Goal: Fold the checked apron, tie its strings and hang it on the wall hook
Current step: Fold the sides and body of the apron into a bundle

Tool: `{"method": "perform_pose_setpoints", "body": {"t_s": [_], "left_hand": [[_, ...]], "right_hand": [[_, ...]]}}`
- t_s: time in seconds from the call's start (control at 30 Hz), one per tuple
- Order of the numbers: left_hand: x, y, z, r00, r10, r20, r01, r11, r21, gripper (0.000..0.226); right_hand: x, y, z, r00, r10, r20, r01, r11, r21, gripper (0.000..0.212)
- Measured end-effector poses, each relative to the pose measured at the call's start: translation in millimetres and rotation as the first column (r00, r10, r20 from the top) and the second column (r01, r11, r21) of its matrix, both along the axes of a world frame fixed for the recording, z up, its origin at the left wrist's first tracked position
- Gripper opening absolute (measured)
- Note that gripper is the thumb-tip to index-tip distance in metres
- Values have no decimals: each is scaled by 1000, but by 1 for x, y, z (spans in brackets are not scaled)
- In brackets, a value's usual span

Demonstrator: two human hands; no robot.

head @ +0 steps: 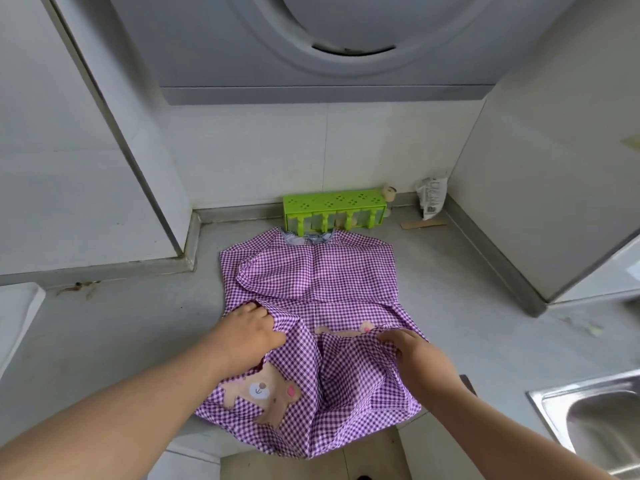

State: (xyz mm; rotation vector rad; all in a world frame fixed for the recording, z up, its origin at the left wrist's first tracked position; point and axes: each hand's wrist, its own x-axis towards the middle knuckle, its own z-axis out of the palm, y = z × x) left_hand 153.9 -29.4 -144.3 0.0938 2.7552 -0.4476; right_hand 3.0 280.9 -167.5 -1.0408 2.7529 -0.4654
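Note:
A purple and white checked apron (322, 271) lies spread on the grey counter, collar toward the back wall, sleeves folded in over the chest. A brown bear patch sits on its lower left part, which hangs over the counter's front edge. My left hand (251, 332) grips a bunched fold of the apron's lower left side. My right hand (414, 355) pinches the cloth on the lower right side, lifting a fold over a second bear patch. No strings or wall hook are in view.
A green plastic rack (334, 211) stands against the back wall behind the collar. A small jar (390, 195) and a white packet (431, 199) sit in the back right corner. A steel sink (599, 417) is at the right. A range hood (329, 46) hangs overhead.

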Motion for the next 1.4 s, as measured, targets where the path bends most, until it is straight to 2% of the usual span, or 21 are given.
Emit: {"method": "perform_pose_setpoints", "body": {"t_s": [0.07,0.17,0.27,0.4,0.47,0.53,0.6,0.67,0.73,0.8,0.83,0.87,0.97,1.0,1.1,1.17,1.27,1.3,1.33,1.37,1.4], "left_hand": [[2,0,0,1000,-22,3,22,1000,-6,32],[5,-2,0,998,-48,46,48,999,-9,42],[4,-2,-1,997,-42,65,43,999,-22,35],[3,2,6,994,71,79,-79,991,104,33],[3,2,8,980,199,7,-193,938,289,29],[4,-1,5,910,384,-156,-283,850,444,25],[4,-7,3,780,520,-347,-331,815,477,20],[6,-12,2,713,523,-467,-315,834,453,15],[9,-15,3,779,384,-496,-187,897,402,19],[11,-14,2,871,222,-438,-53,929,366,31],[12,-13,2,903,202,-379,-41,918,393,34],[13,-10,2,928,211,-306,-60,898,436,32],[13,0,0,971,180,-157,-92,890,447,24],[12,2,0,977,168,-133,-93,893,440,24],[11,3,-3,984,177,-4,-159,894,420,33],[11,1,-4,987,155,48,-161,910,383,34],[6,-7,0,984,166,61,-177,896,408,8],[3,-10,2,965,250,76,-257,847,466,9],[1,-10,10,912,391,125,-382,697,606,17],[-4,-9,19,816,544,195,-465,417,781,21],[-7,-7,29,657,682,323,-463,26,886,24]], "right_hand": [[-3,5,-5,987,110,-121,-108,994,26,43],[-12,13,-16,908,331,-258,-290,939,183,46],[-18,11,-16,887,381,-260,-319,914,251,46],[-9,0,-8,847,457,-272,-403,886,230,13],[-6,-5,-7,868,426,-255,-388,902,187,11],[-8,-7,-9,902,369,-222,-354,929,105,7],[-7,-7,-8,924,359,-134,-351,933,76,33],[-10,-5,-6,912,393,-116,-381,918,112,51],[-14,-3,-6,884,450,-128,-433,890,140,48],[-17,-3,-6,850,506,-146,-480,858,183,27],[-18,-2,-6,827,535,-175,-498,840,213,15],[-18,-3,-5,812,550,-197,-502,829,244,14],[-17,0,-12,776,585,-236,-511,802,308,35],[-16,1,-12,762,597,-252,-512,793,329,34],[-17,2,-13,756,587,-289,-488,800,349,7],[-19,2,-14,766,574,-287,-484,811,330,25],[-19,-1,-7,755,586,-294,-517,808,281,18],[-19,-4,-2,757,578,-306,-524,816,245,16],[-18,-8,7,778,554,-296,-517,832,200,19],[-19,-13,18,814,505,-285,-492,862,123,18],[-20,-20,33,866,430,-256,-440,898,20,12]]}}
